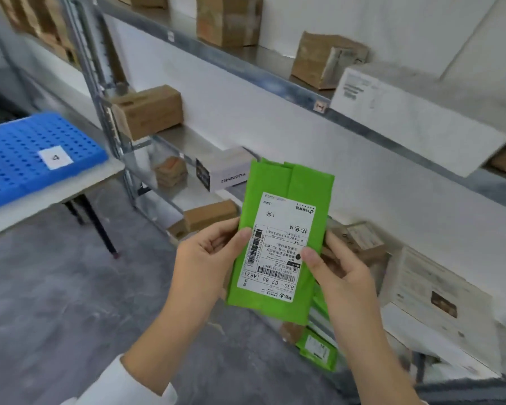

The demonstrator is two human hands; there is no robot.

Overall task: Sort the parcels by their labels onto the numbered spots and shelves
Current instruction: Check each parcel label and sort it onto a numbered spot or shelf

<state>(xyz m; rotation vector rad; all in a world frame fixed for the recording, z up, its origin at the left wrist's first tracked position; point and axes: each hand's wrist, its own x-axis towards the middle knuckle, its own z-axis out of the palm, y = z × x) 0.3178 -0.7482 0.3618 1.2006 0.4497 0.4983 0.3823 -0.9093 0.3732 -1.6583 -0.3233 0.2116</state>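
I see a metal shelving rack (275,74) running from the far left to the near right against a white wall, with brown cardboard boxes (149,111) spread over its levels. At the left stands a desk (56,197) carrying a blue perforated tray (18,159). A white square on the tray bears the number "4" (55,157).

On the upper shelf at the right lies a long white box (421,121); its printing is too blurred to read. On the middle shelf a smaller white box (228,173) shows the word "YUANMU", upside down from here.

In the near centre, in front of the rack and off every shelf, the green parcel (304,182) is held upright in both hands. The left hand (205,258) grips its left edge, thumb on the front and fingers curled behind. The right hand (342,276) pinches the right edge the same way.

The parcel's white shipping label (278,247) is upside down. Its large line reads "B30- C7 83 [A83]", among barcodes and small Chinese print.

More green parcels (319,349) lie on the lowest shelf, below the right hand.
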